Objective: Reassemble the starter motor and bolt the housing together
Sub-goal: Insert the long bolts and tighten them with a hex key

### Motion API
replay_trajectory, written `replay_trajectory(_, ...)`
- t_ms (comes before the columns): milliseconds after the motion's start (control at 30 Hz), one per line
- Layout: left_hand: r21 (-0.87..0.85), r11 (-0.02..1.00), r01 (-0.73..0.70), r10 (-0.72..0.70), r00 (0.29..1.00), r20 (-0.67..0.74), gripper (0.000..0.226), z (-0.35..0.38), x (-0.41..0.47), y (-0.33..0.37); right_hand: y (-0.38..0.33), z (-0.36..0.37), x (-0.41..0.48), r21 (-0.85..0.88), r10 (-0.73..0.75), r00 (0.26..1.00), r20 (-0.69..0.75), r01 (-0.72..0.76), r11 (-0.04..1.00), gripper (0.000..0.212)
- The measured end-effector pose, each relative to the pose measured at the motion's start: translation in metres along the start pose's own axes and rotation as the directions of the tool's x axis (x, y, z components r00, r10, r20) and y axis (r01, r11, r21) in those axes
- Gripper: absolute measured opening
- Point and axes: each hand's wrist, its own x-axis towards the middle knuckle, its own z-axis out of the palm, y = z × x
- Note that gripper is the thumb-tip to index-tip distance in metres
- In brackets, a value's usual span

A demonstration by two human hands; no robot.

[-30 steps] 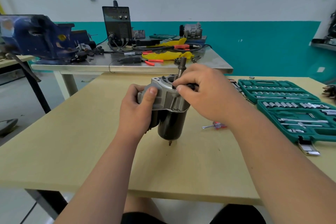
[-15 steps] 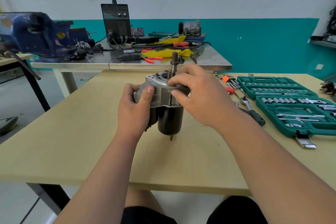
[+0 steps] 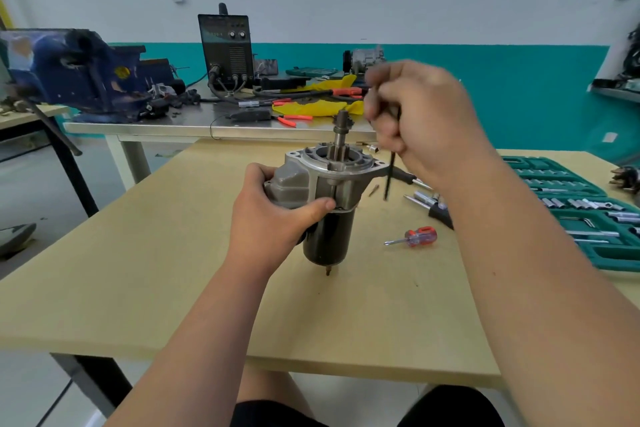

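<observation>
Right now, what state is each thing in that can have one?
starter motor: upright, shaft up, gripped at its grey housing.
left hand: gripping the grey housing.
right hand: beside the shaft, curled round a thin black rod.
thin black rod: held roughly vertical, outside the grey housing.
socket set case: open, lying flat.
screwdriver: lying loose on the table.

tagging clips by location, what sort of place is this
Most likely a mechanical repair or training workshop: a blue bench vise and a welding machine stand at the back, and a green socket set lies open beside the starter motor.
</observation>
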Motion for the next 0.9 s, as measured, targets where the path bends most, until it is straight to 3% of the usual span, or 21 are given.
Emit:
replay_trajectory(33, 0.024, 1.000, 0.002, -0.002, 1.000, -0.005, 0.057, 0.001, 0.000, 0.001, -0.004, 0.003, 0.006, 0.126, -0.033, 0.998, -0.051, 0.039, 0.991, 0.020)
replay_trajectory(100, 0.074, 0.997, 0.002, -0.001, 1.000, -0.007, 0.059, 0.003, 0.000, 0.004, -0.009, 0.014, 0.013, 0.209, -0.092, 0.990, -0.108, 0.113, 0.971, 0.024)
replay_trajectory(233, 0.098, 0.995, 0.004, -0.004, 1.000, -0.002, 0.060, 0.004, 0.000, 0.006, -0.007, 0.033, 0.019, 0.107, -0.143, 0.987, -0.078, 0.151, 0.983, 0.024)
replay_trajectory(367, 0.093, 0.995, 0.027, -0.026, 1.000, -0.019, 0.058, 0.002, 0.000, 0.004, -0.003, 0.034, 0.022, 0.185, -0.096, 0.994, -0.050, 0.104, 0.977, 0.023)
replay_trajectory(500, 0.067, 0.997, 0.040, -0.040, 0.999, -0.010, 0.056, 0.000, 0.001, 0.003, -0.001, 0.038, 0.019, 0.350, -0.012, 0.992, 0.125, -0.033, 0.936, 0.011)
replay_trajectory(567, 0.074, 0.997, 0.038, -0.038, 0.999, 0.000, 0.057, 0.000, 0.001, 0.003, 0.006, 0.037, 0.015, 0.375, -0.008, 0.985, 0.174, -0.059, 0.925, 0.016)
replay_trajectory(733, 0.086, 0.996, 0.030, -0.031, 0.999, 0.010, 0.059, 0.000, 0.001, 0.004, 0.017, 0.028, 0.009, 0.505, -0.051, 0.987, 0.154, -0.034, 0.863, 0.023)
replay_trajectory(800, 0.093, 0.995, 0.026, -0.027, 1.000, 0.015, 0.059, 0.000, 0.001, 0.004, 0.021, 0.026, 0.007, 0.448, -0.066, 0.991, 0.120, 0.005, 0.894, 0.025)
replay_trajectory(833, 0.096, 0.995, 0.024, -0.026, 1.000, 0.016, 0.059, 0.000, 0.001, 0.005, 0.022, 0.023, 0.005, 0.314, -0.069, 0.992, 0.110, 0.032, 0.949, 0.025)
replay_trajectory(867, 0.098, 0.995, 0.024, -0.026, 1.000, 0.016, 0.059, 0.000, 0.001, 0.005, 0.021, 0.019, 0.002, 0.063, -0.080, 0.991, 0.106, 0.074, 0.995, 0.026)
replay_trajectory(900, 0.098, 0.995, 0.025, -0.026, 1.000, 0.014, 0.060, 0.000, 0.001, 0.004, 0.020, 0.013, 0.000, -0.232, -0.093, 0.989, 0.114, 0.117, 0.966, 0.027)
